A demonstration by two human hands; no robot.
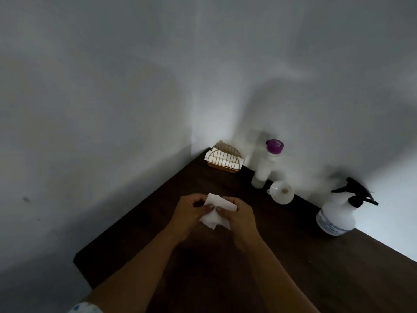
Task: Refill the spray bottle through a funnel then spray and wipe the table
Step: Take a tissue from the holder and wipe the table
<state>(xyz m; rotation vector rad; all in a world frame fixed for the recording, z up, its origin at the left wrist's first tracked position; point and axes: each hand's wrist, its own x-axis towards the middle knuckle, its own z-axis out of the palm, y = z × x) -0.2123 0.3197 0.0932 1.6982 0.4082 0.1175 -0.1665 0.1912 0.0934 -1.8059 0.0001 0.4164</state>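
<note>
Your left hand [188,211] and right hand [239,214] are drawn close together above the dark wooden table [282,279], and both are pinching one crumpled white tissue [217,203]. Your thumbs lie on its near face and your fingers are curled behind it. The tissue sits to the left of the white funnel [282,192] and a little nearer to you, held up off the tabletop, with its loose lower edge hanging between your palms. The funnel rests on the table by the wall, its wide mouth turned up toward you, and it touches neither hand. Just behind the funnel and slightly to its left stands a white refill bottle [267,166] with a purple cap, blurred in this view. Further left of the funnel, in the table's far corner, is a gold wire napkin holder [224,160] with white napkins in it. To the right of the funnel, well apart from your hands, the spray bottle [337,214] stands upright with its black trigger head fitted on.
</note>
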